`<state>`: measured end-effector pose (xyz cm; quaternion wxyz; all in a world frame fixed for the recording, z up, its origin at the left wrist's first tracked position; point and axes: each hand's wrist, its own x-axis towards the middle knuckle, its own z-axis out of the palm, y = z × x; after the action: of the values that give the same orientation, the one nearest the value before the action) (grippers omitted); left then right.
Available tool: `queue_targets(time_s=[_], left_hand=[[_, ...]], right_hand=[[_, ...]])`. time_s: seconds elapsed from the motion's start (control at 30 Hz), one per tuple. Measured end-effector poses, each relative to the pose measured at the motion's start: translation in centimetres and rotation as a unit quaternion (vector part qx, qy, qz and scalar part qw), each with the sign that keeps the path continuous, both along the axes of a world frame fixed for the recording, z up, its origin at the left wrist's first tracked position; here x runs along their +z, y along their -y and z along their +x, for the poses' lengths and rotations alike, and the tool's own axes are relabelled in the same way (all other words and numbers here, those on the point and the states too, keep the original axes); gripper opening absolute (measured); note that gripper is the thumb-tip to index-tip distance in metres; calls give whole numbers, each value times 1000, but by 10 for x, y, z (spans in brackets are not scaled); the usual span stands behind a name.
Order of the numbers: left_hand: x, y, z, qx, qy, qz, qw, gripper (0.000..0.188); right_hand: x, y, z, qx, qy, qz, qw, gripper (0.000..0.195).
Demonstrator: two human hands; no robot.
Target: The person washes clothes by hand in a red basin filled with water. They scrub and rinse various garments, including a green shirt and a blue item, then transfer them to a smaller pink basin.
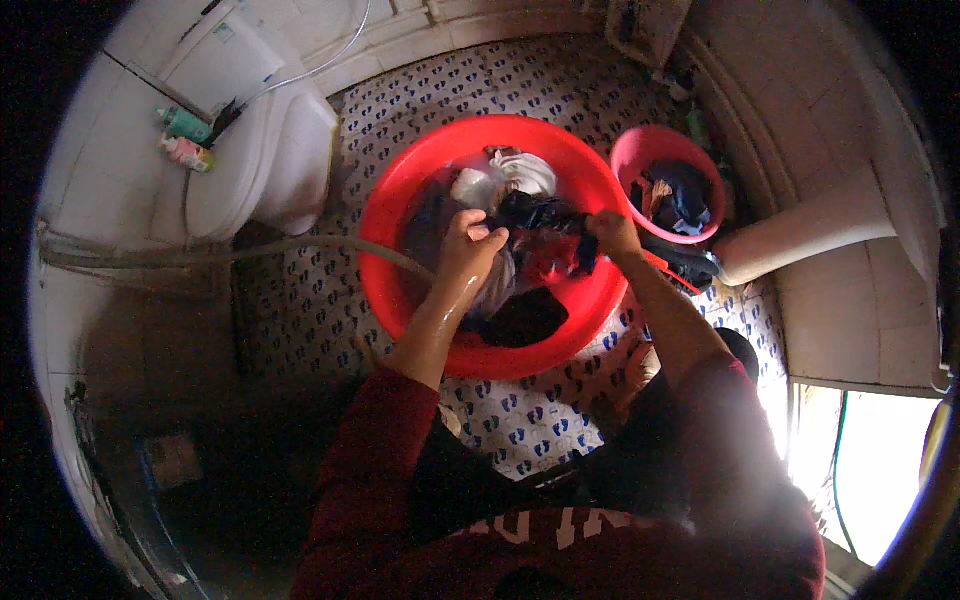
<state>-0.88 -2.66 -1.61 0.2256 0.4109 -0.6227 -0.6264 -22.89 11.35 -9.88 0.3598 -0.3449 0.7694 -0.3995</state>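
A large red plastic tub [382,217] stands before me with wet clothes and water in it. A dark garment [536,212] stretches between my two hands above the other laundry. My left hand [471,244] grips its left end, fingers curled, the forearm wet. At the tub's right side, my right hand [613,234] is closed on the other end. White cloth [527,172] lies at the far side of the tub. Beneath the stretched garment is a red cloth [551,259], and a black cloth [525,316] lies nearest me.
A hose [300,244] runs from the left wall into the tub. A pink bucket [626,161] with dark clothes stands at the right, near a thick pipe [810,225]. The toilet [292,165] is at the left, with bottles [187,154] on it. The tiled floor [525,424] has a footprint pattern.
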Motion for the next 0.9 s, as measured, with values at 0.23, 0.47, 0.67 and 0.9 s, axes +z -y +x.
queue_targets(time_s=[0.23,0.47,0.67,0.9], left_hand=[[38,-3,-9,-62,-103,29,992,32],[56,1,27,-72,-29,-7,997,26],[56,-5,29,-97,-13,19,995,27],[51,-4,23,-117,-26,12,993,24]], right_hand=[[-140,-12,22,232,12,-95,968,38],[-213,41,59,310,-183,183,915,44],[-265,36,47,317,-243,331,855,41],[-197,52,37,449,-179,297,824,37]])
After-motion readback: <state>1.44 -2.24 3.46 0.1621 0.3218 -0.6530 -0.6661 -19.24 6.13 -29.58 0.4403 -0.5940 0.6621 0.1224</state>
